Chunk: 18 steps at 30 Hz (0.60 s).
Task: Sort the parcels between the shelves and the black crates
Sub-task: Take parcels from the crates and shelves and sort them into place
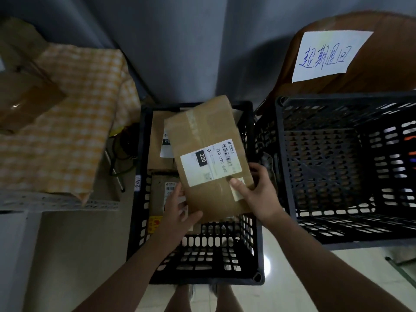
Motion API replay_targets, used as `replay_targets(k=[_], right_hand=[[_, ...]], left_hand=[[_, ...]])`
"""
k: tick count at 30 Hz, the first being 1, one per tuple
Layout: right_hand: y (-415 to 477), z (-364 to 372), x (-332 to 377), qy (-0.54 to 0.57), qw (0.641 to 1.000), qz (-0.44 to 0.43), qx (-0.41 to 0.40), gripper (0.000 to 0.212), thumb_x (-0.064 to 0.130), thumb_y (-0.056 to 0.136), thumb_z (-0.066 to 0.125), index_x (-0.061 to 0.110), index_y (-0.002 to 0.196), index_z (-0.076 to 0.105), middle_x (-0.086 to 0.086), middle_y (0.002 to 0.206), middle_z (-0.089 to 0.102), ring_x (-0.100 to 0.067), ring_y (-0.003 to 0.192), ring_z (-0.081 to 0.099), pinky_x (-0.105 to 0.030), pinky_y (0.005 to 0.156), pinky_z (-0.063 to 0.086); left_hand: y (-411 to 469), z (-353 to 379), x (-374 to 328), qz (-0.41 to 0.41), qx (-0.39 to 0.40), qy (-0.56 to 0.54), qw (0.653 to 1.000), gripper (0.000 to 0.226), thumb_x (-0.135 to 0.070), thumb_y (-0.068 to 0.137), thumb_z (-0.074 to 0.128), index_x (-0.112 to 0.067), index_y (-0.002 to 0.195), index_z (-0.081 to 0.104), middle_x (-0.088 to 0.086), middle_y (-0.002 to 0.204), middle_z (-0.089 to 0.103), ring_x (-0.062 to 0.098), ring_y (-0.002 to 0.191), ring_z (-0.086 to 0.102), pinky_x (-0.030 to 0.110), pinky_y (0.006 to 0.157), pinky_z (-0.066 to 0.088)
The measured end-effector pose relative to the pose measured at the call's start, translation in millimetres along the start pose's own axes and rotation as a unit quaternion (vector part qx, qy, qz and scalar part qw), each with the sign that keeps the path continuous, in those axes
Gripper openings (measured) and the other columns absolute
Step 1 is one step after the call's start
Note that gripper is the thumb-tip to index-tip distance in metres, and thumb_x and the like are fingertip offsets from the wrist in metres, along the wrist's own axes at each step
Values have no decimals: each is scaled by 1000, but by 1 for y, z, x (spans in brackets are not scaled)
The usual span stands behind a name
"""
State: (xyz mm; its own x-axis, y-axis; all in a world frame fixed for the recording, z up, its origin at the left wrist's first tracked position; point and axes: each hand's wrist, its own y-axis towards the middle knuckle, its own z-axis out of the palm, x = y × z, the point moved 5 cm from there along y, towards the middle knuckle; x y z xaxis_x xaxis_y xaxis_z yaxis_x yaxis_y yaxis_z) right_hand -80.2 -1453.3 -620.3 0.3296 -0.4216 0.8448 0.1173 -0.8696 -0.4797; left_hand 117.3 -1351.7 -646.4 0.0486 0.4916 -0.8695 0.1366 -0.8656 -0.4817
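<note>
A brown cardboard parcel (202, 131) with a white label reading 220 is held over the black crate (254, 262) at the centre. My left hand (177, 212) grips its near left corner from below, and my right hand (258, 194) grips its near right edge with the thumb on top. Two more brown parcels lie inside that crate, one at the back (158, 143) and one at the left (161, 194), both partly hidden by the held parcel. A second black crate (286, 176) stands to the right with nothing visible in it.
A grey metal shelf (56, 202) is at the left, carrying an orange checked cloth (67, 122) and cardboard boxes (24, 95). A brown box with a handwritten white paper sign (326, 55) stands behind the right crate. Grey wall behind; pale tiled floor near my feet.
</note>
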Motion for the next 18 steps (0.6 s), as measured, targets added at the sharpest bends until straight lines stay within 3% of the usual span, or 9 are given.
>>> replay_targets(k=[3,5,8,11,13,15,18], right_hand=[[3,-3,1,-44,995,-8,87,65,31,79,76,26,134,41,6,115,63,-14,101,65,-37,84,57],[1,4,-7,-50,989,19,138,63,30,81,74,26,135,42,1,119,63,-16,100,66,-38,83,58],[-10,28,-12,-30,987,47,148,56,28,88,66,28,137,39,4,118,61,-15,101,63,-36,81,57],[-10,54,-11,-10,997,23,74,58,28,93,59,27,144,30,17,112,54,-12,110,55,-28,85,49],[-3,73,-5,7,999,-8,49,56,26,94,57,28,143,29,15,120,55,-13,119,52,-34,95,48],[9,85,3,8,999,-33,24,60,26,94,57,27,145,26,8,136,45,-10,125,45,-38,104,43],[31,104,17,-4,999,-45,-1,61,23,94,57,27,146,24,5,136,34,-8,121,40,-30,101,41]], left_hand=[[5,-31,-18,-20,-104,-54,993,68,-28,87,66,-39,141,25,-14,132,47,13,123,47,34,94,46],[11,-56,-15,-53,-155,-89,982,78,-42,85,62,-36,148,15,-10,136,45,16,122,48,39,98,43],[8,-51,-5,-106,-80,-125,983,86,-44,78,68,-43,146,15,-8,138,48,11,107,57,31,81,51],[0,-31,4,-84,-63,-38,994,88,-25,84,71,-40,148,13,-12,133,44,5,112,51,21,84,46],[3,-40,1,-36,-118,28,992,90,-25,83,72,-34,150,13,-7,143,36,7,125,41,30,101,41],[12,-56,-12,34,-170,129,976,87,-23,84,71,-27,151,16,0,151,25,5,132,27,31,108,30],[34,-74,-36,100,-187,265,941,74,-29,88,64,-25,150,23,8,157,7,19,142,13,41,114,24]])
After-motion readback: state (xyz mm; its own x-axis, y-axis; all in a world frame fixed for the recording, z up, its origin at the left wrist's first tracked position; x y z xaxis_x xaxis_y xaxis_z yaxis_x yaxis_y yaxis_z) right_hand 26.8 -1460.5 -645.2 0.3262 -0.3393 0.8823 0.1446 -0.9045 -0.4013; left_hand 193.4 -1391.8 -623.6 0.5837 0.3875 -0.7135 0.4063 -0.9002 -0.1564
